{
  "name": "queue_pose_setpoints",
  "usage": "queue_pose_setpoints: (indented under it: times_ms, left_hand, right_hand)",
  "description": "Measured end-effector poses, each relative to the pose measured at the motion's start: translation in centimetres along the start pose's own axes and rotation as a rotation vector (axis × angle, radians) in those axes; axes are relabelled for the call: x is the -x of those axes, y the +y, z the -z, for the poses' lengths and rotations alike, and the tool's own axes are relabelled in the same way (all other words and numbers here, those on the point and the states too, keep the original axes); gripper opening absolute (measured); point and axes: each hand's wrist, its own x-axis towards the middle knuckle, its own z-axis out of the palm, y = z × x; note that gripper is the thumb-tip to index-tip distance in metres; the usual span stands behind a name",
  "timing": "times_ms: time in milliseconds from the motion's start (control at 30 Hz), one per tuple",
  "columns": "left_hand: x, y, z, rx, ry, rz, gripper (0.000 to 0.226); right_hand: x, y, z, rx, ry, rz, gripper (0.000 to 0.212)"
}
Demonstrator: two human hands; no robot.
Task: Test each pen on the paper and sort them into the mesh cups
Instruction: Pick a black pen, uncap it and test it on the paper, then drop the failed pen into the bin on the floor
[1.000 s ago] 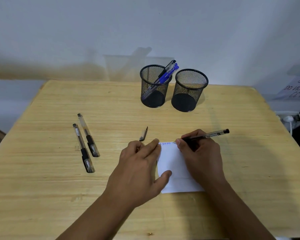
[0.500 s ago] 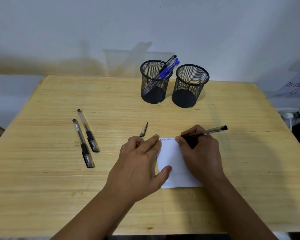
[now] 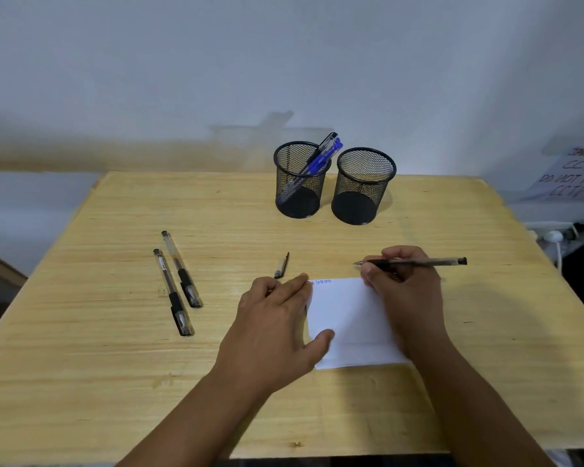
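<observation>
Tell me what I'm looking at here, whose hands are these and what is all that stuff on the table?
These are a person's own hands, seen from a camera worn on their head, looking down. The left hand presses flat on a white paper so it stays put. The right hand holds a black pen, its tip just past the paper's top edge. On the wooden table lie two more pens and a small pen cap. At the back stand two mesh cups: the left cup has pens in it, the right cup looks empty.
</observation>
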Motion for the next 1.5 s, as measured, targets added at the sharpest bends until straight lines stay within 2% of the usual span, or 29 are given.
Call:
queue_pose_setpoints:
  times_ms: [100, 200, 333, 467, 667, 833, 933, 1267, 1500]
  left_hand:
    - [0.1, 0.0, 0.5, 0.098, 0.037, 0.017, 0.064]
    - [-0.2, -0.2, 1.2, 0.282, 0.135, 0.130, 0.056]
    - [-2.1, -1.3, 2.0, 0.294, 0.223, 0.259, 0.036]
    - [-3.6, -1.6, 2.5, 0.214, 0.153, 0.362, 0.024]
    - [-3.3, -0.4, 2.8, 0.133, 0.140, 0.333, 0.015]
    - [-1.8, 2.4, 3.9, 0.446, 0.137, 0.289, 0.012]
    - [-1.3, 3.1, 4.2, 0.545, 0.133, 0.247, 0.015]
    - [-0.6, 5.2, 4.2, 0.611, 0.121, 0.109, 0.011]
    - [-0.9, 6.5, 3.7, 0.666, 0.100, 0.034, 0.015]
  right_hand:
    - [0.2, -0.3, 0.2, -0.067, 0.019, -0.017, 0.019]
    - [0.7, -0.3, 0.4, -0.168, -0.001, -0.071, 0.011]
    - [1.4, -0.3, 0.9, -0.298, -0.021, -0.125, 0.011]
    - [2.4, -0.5, 1.4, -0.326, -0.029, -0.141, 0.011]
    - [3.4, -1.4, 2.4, -0.245, -0.055, -0.080, 0.011]
    - [3.9, -2.9, 3.6, -0.138, -0.126, 0.032, 0.013]
    - [4.1, -3.3, 4.5, -0.137, -0.134, 0.081, 0.008]
    - [5.1, -2.6, 5.5, -0.110, -0.158, 0.110, 0.017]
    - [5.5, -1.5, 6.1, -0.237, -0.114, 0.081, 0.015]
